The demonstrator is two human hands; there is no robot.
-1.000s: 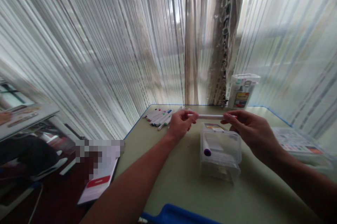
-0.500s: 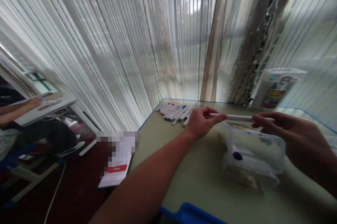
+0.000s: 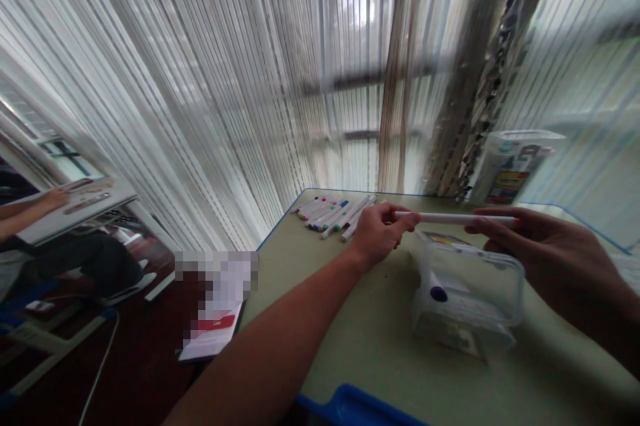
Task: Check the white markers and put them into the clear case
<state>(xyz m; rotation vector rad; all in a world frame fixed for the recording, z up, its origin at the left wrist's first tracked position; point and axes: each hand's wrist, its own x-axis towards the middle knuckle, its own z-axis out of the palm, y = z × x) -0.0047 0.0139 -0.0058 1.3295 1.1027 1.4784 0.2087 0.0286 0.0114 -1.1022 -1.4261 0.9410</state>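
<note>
A white marker with a reddish end lies level in the air between both hands. My left hand pinches its left end, and my right hand has thumb and fingers closed on its right end. Just below the marker, a clear plastic box with a raised lid stands on the table. Inside it a marker with a purple end shows. Behind my left hand lies a pile of white markers with caps of several colours.
A transparent printed package stands at the table's back right. A blue tray edge shows at the front of the greenish table. String curtains hang behind. At far left, a person's arm rests on another desk.
The view has shifted slightly, so most things sit a little further left. Both hands still hold the marker, and its reddish right end now shows beside my right fingers.
</note>
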